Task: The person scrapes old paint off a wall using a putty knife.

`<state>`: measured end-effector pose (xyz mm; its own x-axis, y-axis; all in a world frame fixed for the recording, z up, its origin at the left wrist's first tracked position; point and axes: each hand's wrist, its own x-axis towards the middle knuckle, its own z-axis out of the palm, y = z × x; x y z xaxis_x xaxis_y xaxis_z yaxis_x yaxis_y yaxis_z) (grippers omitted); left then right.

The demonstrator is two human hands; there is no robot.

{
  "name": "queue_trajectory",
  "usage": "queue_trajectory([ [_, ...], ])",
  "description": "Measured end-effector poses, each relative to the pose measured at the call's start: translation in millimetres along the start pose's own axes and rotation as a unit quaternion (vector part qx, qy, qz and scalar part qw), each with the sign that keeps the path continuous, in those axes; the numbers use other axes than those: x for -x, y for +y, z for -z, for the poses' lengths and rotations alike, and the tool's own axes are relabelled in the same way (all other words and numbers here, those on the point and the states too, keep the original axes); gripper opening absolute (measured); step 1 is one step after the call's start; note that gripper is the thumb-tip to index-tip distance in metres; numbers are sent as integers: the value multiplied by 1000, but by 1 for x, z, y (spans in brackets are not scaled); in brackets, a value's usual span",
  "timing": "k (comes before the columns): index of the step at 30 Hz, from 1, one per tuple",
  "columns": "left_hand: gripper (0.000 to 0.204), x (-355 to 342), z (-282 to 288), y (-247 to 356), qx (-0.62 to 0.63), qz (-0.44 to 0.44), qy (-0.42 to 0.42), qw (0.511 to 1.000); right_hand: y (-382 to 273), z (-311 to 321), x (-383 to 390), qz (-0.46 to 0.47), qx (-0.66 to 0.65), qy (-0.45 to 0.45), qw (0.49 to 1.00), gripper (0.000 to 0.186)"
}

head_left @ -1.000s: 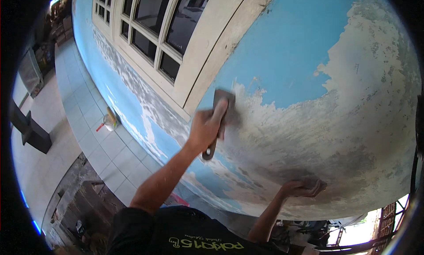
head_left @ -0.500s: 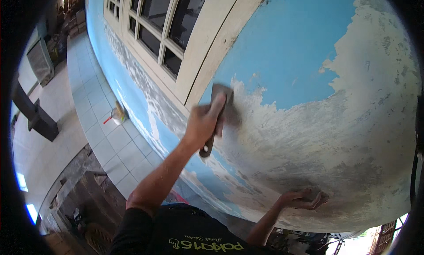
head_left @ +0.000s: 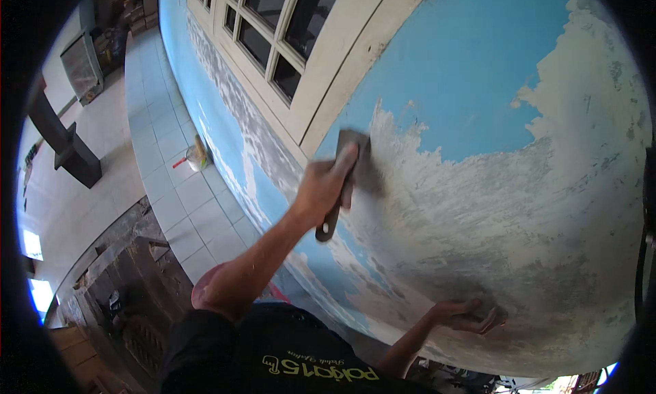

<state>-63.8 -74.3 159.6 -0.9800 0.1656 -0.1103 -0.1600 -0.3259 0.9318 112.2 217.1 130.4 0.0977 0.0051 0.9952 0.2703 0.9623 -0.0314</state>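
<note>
Covering the middle of the scraper (head_left: pixel 353 145), the left hand (head_left: pixel 328 189) was closed round it, so part of the handle (head_left: pixel 328 227) was hidden. Whether anything was held in the half-curled right hand (head_left: pixel 473 316), below and to the right, could not be made out. Above the left hand, a flat grey-brown blade (head_left: pixel 355 138) was seen at the patchy wall (head_left: pixel 451 209). Left of that hand, a whitish tub (head_left: pixel 197 161) was set on tiles (head_left: pixel 186 231), its contents indistinct.
</note>
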Motion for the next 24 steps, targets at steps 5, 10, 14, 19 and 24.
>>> queue_trajectory([
  [5, 56, -2, 10, -7, -51, -33, -17, 998, -3, 0, -2, -1, -18, -9, 1000, 36],
  [10, 59, -4, 18, -1, -51, -53, -28, 997, 0, 5, -2, 23, 55, -19, 998, 36],
  [14, 59, -5, 17, -14, -56, -59, -19, 997, 15, 2, 2, 56, 26, -8, 998, 36],
  [19, 62, -13, 10, 13, -64, -82, -7, 995, 5, 1, 3, -31, -13, 25, 999, 36],
  [24, 63, -12, 16, -1, -71, -70, 2, 995, -2, -1, -2, 18, 26, -11, 999, 38],
])
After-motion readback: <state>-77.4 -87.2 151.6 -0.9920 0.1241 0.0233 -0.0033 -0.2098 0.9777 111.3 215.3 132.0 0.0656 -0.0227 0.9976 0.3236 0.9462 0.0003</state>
